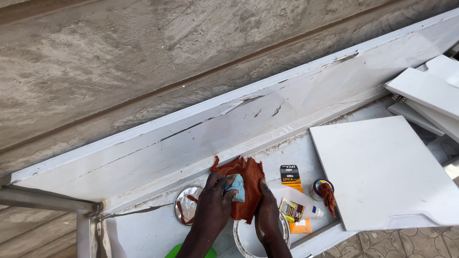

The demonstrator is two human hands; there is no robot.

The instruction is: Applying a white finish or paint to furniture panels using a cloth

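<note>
Rumpled rust-brown cloth point(246, 184), both hands

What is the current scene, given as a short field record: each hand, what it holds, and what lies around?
left hand: left hand presses a small light-blue pad onto the cloth
right hand: right hand grips the lower edge of the rust-orange cloth
below hands: round white open tin
left of hands: round metal lid with reddish smears
right of hands: black-and-orange small carton, white squeeze bottle, small round tin with reddish rag
surface: long white panel, cracked, on edge
far right: flat white square board
</note>
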